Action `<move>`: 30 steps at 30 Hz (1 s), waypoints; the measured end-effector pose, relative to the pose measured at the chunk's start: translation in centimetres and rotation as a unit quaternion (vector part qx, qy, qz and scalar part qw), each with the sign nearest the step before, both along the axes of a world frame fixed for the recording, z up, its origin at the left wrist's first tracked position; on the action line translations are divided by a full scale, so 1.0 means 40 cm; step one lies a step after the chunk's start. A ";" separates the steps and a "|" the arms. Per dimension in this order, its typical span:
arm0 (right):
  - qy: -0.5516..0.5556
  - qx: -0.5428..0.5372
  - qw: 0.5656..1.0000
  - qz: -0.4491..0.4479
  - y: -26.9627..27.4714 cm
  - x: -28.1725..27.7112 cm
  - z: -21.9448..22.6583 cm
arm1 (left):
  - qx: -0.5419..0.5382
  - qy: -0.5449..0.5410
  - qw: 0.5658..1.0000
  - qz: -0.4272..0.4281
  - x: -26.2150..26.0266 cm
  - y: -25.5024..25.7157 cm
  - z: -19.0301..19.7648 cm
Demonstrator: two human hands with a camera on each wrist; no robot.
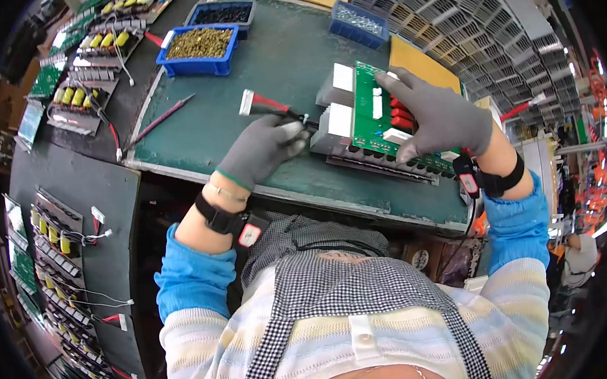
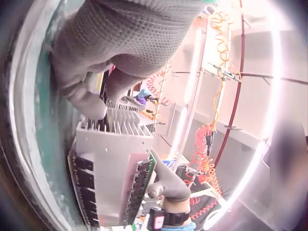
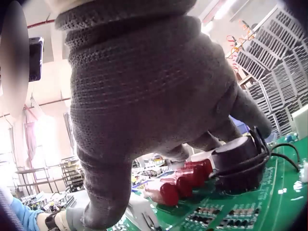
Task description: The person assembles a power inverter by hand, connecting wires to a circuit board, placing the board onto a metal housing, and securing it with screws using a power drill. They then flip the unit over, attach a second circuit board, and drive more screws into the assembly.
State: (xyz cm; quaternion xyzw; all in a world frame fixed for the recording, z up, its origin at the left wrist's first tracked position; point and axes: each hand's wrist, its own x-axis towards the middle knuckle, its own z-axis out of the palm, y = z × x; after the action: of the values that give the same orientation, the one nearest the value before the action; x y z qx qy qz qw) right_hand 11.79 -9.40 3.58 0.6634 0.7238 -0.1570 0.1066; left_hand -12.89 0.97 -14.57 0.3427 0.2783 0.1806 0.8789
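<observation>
A green circuit board (image 1: 367, 119) on a finned aluminium heat sink (image 1: 336, 128) lies on the green mat (image 1: 268, 66). My gloved right hand (image 1: 438, 115) spans the board from above, thumb at its near edge and index finger at its far edge. In the right wrist view this hand (image 3: 144, 96) covers red components (image 3: 183, 185) and a black coil (image 3: 238, 154). My gloved left hand (image 1: 266, 146) pinches a red and black wire bundle (image 1: 271, 107) at the board's left end; its white connector (image 1: 246, 101) points away. The left wrist view shows the left hand (image 2: 120, 43) above the heat sink's fins (image 2: 115, 139).
A blue bin of brass screws (image 1: 201, 46), a dark bin (image 1: 223, 14) and a blue bin of silver parts (image 1: 359, 21) stand at the mat's back. A red-handled tool (image 1: 164, 120) lies left. Finished boards (image 1: 94, 63) line the left; stacked heat sinks (image 1: 446, 14) fill the right.
</observation>
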 end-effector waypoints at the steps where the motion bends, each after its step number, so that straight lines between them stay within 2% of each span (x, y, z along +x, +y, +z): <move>1: -0.007 -0.003 1.000 0.002 0.002 -0.009 0.001 | -0.026 -0.022 0.999 0.013 0.017 0.005 -0.005; 2: -0.013 -0.005 1.000 0.003 0.003 -0.013 0.001 | -0.051 -0.044 0.997 0.025 0.034 0.008 -0.006; 3: -0.011 0.002 1.000 0.012 0.003 -0.009 -0.003 | -0.034 -0.021 0.998 0.047 0.048 0.008 0.002; 6: -0.023 0.003 1.000 0.019 0.005 -0.005 -0.009 | 0.040 0.030 0.997 0.060 0.060 0.010 0.044; 9: -0.021 -0.016 1.000 -0.003 0.013 -0.018 -0.003 | 0.148 0.107 0.981 0.069 0.085 0.022 0.023; 13: -0.022 -0.019 0.999 -0.013 0.017 -0.024 -0.001 | 0.153 0.137 0.974 0.090 0.113 0.027 0.025; 16: -0.029 -0.006 1.000 -0.002 0.011 -0.019 -0.009 | 0.178 0.202 0.957 0.109 0.122 0.021 0.049; 19: -0.028 0.008 1.000 0.011 0.005 -0.013 -0.014 | 0.174 0.206 0.953 0.139 0.125 0.011 0.073; 22: -0.028 0.019 0.999 0.021 0.001 -0.003 -0.019 | 0.243 0.220 0.930 0.167 0.127 0.001 0.089; 25: -0.013 0.018 1.000 0.022 -0.001 -0.003 -0.016 | 0.256 0.221 0.924 0.180 0.143 0.003 0.075; 28: -0.018 0.026 0.999 0.017 -0.008 -0.009 -0.016 | 0.259 0.180 0.936 0.159 0.137 0.009 0.040; 30: -0.021 0.029 0.999 0.029 -0.009 -0.006 -0.015 | 0.275 0.132 0.946 0.109 0.100 0.016 0.043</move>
State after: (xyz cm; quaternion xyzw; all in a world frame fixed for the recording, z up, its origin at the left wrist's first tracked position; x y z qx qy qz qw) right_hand 11.53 -9.76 2.97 0.6484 0.7443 -0.1189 0.1074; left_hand -8.89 1.61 -12.83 0.5592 0.3669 0.2975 0.6813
